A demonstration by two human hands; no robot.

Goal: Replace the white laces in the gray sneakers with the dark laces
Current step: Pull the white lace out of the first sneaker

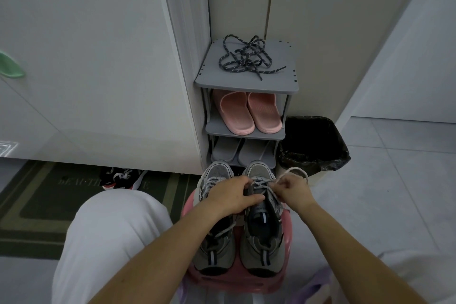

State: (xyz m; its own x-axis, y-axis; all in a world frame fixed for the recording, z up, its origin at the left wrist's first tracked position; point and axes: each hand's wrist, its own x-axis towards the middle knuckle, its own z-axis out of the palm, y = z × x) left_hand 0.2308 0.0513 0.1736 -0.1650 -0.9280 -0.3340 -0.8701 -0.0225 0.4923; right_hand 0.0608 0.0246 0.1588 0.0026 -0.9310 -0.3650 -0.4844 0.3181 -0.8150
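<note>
Two gray sneakers stand side by side on a pink stool, toes pointing away from me. My left hand grips the tongue and upper of the right sneaker. My right hand pinches a white lace of that shoe, and the lace loops up over the hand. The left sneaker is partly hidden under my left forearm, its white lace still threaded. The dark laces lie in a tangled pile on the top shelf of the gray shoe rack.
Pink slippers and gray slippers fill the rack's lower shelves. A bin with a black bag stands right of the rack. A black and red shoe lies on a green mat at left. My knee is at lower left.
</note>
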